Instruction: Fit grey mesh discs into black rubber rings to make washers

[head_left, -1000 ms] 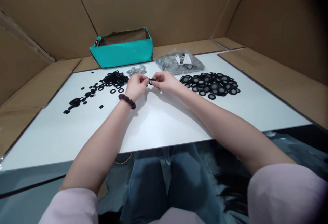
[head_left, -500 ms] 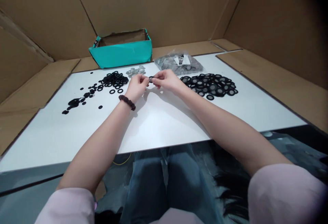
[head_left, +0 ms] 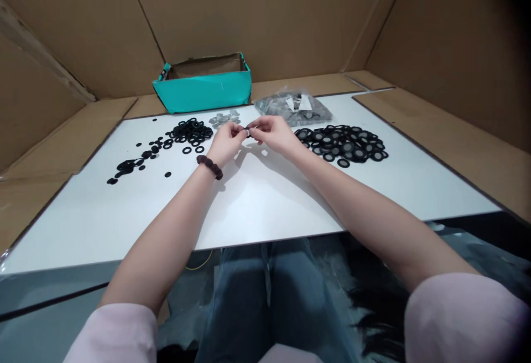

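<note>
My left hand [head_left: 228, 140] and my right hand [head_left: 274, 133] meet above the middle of the white table, fingertips pinched on a small black ring [head_left: 248, 131]. Fingers cover most of the ring, so whether anything sits inside it is hidden. Left of my hands lies a heap of black rings [head_left: 191, 130], with small black discs [head_left: 128, 166] trailing toward the front left. Just behind my left hand is a little pile of grey discs [head_left: 224, 118]. To the right spreads a heap of black rings with grey centres [head_left: 348, 144].
A turquoise open box [head_left: 205, 92] stands at the back left. Beside it lies a clear plastic bag [head_left: 294, 107] full of grey discs with white labels. Cardboard walls [head_left: 282, 20] enclose the back and sides of the white table [head_left: 265, 202].
The ring between my fingers has tilted and now shows more edge-on. Both hands keep their pinch on it. The whole view has shifted slightly.
</note>
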The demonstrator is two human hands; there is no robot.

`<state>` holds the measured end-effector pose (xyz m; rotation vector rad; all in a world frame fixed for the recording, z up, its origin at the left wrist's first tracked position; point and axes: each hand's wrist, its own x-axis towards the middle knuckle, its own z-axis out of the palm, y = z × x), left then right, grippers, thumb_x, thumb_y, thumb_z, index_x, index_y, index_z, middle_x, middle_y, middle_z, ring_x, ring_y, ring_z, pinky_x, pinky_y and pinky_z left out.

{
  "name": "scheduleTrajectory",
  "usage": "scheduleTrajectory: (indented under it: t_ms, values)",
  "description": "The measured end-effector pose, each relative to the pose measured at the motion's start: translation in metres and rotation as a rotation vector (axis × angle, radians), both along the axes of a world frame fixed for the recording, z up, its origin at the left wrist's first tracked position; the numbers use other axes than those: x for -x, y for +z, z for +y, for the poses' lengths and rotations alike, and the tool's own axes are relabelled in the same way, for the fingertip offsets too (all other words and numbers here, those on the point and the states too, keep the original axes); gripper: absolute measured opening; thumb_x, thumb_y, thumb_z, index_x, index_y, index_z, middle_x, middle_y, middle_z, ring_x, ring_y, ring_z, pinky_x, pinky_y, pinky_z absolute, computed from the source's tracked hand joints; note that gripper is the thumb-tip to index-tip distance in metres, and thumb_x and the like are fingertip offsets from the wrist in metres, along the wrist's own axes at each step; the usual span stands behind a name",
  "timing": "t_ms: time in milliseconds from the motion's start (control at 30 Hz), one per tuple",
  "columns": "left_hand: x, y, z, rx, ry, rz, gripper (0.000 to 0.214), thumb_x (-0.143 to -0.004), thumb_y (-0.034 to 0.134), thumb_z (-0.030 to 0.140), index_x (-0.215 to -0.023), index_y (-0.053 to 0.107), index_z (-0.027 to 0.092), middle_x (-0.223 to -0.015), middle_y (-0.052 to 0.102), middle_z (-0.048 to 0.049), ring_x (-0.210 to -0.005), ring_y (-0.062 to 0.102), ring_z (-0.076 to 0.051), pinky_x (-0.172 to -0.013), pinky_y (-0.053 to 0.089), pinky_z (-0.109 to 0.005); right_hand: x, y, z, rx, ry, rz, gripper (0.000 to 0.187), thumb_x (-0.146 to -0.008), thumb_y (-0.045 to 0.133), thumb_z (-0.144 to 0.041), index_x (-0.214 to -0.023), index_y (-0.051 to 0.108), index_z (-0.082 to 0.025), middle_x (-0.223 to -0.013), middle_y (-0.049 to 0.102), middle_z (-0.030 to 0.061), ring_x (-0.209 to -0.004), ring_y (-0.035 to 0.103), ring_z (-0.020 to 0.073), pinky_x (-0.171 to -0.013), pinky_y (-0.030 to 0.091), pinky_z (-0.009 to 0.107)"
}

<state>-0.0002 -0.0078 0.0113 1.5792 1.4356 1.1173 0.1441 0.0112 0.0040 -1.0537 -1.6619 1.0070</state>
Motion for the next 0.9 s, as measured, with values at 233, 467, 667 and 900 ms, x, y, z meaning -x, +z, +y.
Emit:
scheduleTrajectory:
  t_ms: [233, 467, 667, 900]
  values:
    - [-0.004, 0.004, -0.002, 0.099, -0.048, -0.077, 0.014, -0.077, 0.058, 0.018, -0.064, 0.052, 0.017, -0.061, 0.05, -0.0006, -0.064, 0.055, -0.014, -0.057, 0.046, -0.024, 0.006, -0.004, -0.001, -0.1, 0.003, 0.045, 0.008, -0.078, 0.062, -0.023, -0.084, 0.061, -0.018, -0.074, 0.064, 0.0027, -0.071, 0.06, 0.0147, -0.067, 0.053, 0.028]
    - [-0.003, 0.007, -0.004, 0.075, -0.047, -0.092, 0.014, -0.076, 0.058, 0.019, -0.064, 0.052, 0.018, -0.061, 0.051, -0.0005, -0.063, 0.053, -0.013, -0.055, 0.044, -0.022, 0.007, -0.006, -0.002, -0.118, 0.052, 0.027, 0.012, -0.078, 0.059, -0.024, -0.09, 0.062, -0.02, -0.079, 0.065, 0.0021, -0.069, 0.058, 0.0137, -0.067, 0.052, 0.027]
    - [-0.005, 0.004, -0.003, 0.036, 0.002, -0.112, 0.009, -0.077, 0.056, 0.019, -0.069, 0.053, 0.018, -0.065, 0.052, -0.0011, -0.068, 0.054, -0.014, -0.061, 0.046, -0.024, 0.012, -0.017, 0.0, -0.119, 0.048, 0.062, 0.019, -0.08, 0.058, -0.023, -0.098, 0.057, -0.021, -0.072, 0.062, -0.0005, -0.066, 0.057, 0.0125, -0.068, 0.051, 0.026]
    - [-0.006, -0.001, 0.001, -0.031, 0.028, -0.047, 0.009, -0.082, 0.05, 0.015, -0.073, 0.052, 0.018, -0.069, 0.053, -0.0013, -0.075, 0.057, -0.016, -0.073, 0.049, -0.03, 0.009, -0.016, 0.005, -0.231, 0.068, 0.073, 0.018, -0.079, 0.058, -0.024, -0.095, 0.061, -0.017, -0.075, 0.062, 0.0012, -0.068, 0.058, 0.0121, -0.067, 0.05, 0.026]
